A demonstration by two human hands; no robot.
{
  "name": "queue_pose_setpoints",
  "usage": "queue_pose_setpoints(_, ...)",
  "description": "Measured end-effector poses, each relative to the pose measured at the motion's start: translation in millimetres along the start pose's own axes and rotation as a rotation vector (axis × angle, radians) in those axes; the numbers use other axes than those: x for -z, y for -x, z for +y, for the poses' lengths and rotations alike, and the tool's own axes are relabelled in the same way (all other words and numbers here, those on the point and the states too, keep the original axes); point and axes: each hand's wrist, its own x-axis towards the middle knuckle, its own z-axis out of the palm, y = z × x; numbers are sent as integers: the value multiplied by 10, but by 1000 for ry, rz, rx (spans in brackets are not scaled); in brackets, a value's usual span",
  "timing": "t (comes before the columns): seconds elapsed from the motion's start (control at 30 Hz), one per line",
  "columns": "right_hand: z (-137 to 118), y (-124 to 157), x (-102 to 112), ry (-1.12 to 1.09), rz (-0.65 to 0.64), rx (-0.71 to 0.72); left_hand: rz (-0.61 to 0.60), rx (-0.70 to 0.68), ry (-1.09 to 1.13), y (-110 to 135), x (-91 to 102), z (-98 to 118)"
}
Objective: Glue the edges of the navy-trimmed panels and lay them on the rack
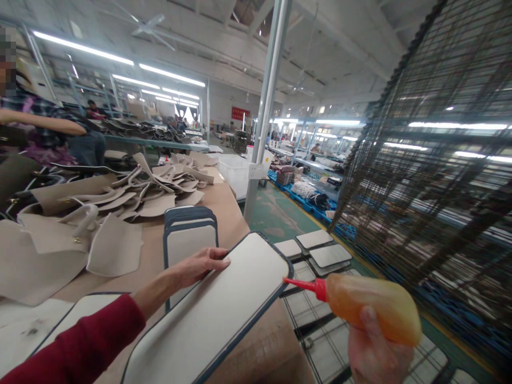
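Note:
My left hand (200, 265), in a red sleeve, rests on the far edge of a white panel with a dark blue rim (224, 309), fingers curled over its edge. The panel lies tilted across the table corner. My right hand (374, 352) grips an orange squeeze bottle (372, 306) with a red nozzle (304, 284). The nozzle tip touches the panel's right rim. A stack of similar panels (188, 229) lies just beyond my left hand.
Beige cut leather pieces (120, 197) are piled on the brown table (224, 202). More panels (320, 248) lie on a wire rack below at right. A tall wire rack (432, 160) stands at right. A person in plaid (36, 128) sits at far left. A steel post (266, 106) rises ahead.

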Motion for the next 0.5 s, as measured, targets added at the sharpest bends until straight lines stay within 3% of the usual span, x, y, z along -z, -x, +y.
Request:
queue_pose_setpoints(0.37,10,21,-44,-69,4,-66,20,11,25,-75,-52,-17)
queue_pose_setpoints(0.5,38,28,-30,-15,-9,-27,25,12,38,-101,-90,-5)
